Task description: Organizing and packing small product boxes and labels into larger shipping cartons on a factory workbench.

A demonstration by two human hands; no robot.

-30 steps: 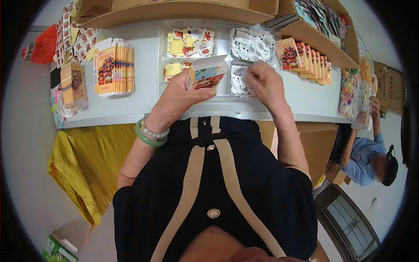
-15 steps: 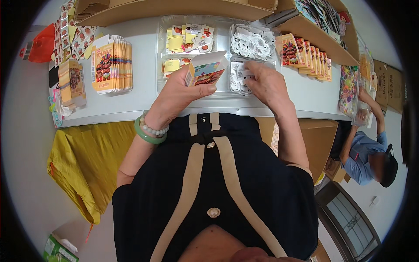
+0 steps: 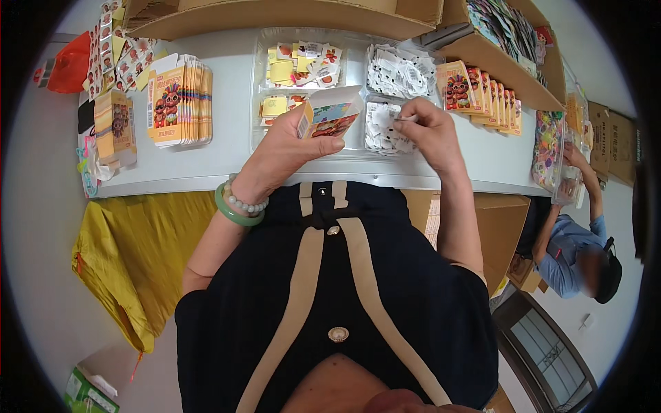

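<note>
My left hand [image 3: 292, 141], with a green bangle and beads at its wrist, is closed round a small printed cardboard box [image 3: 329, 122]. The box is tilted, its flap raised at the top. Over the near right compartment of the clear plastic tray [image 3: 256, 131], my right hand [image 3: 430, 131] has thumb and fingers pinched together on what looks like a small white slip, mostly hidden by the fingers. Loose white slips [image 3: 381, 127] with black marks lie just below those fingers. More white slips [image 3: 399, 72] fill the far right compartment. Yellow and picture stickers [image 3: 303, 65] lie in the left compartments.
At left stand a row of orange printed boxes [image 3: 179, 103] and another stack [image 3: 113, 127]. Orange boxes [image 3: 475, 96] lean in a row at right. Large cardboard cartons [image 3: 282, 20] line the back. Beyond the table's right end, a co-worker in a blue shirt [image 3: 568, 248] reaches over bins.
My right hand has lifted slightly off the white slips and shifted a little right, its fingers now pinched. The left hand keeps the box in nearly the same place.
</note>
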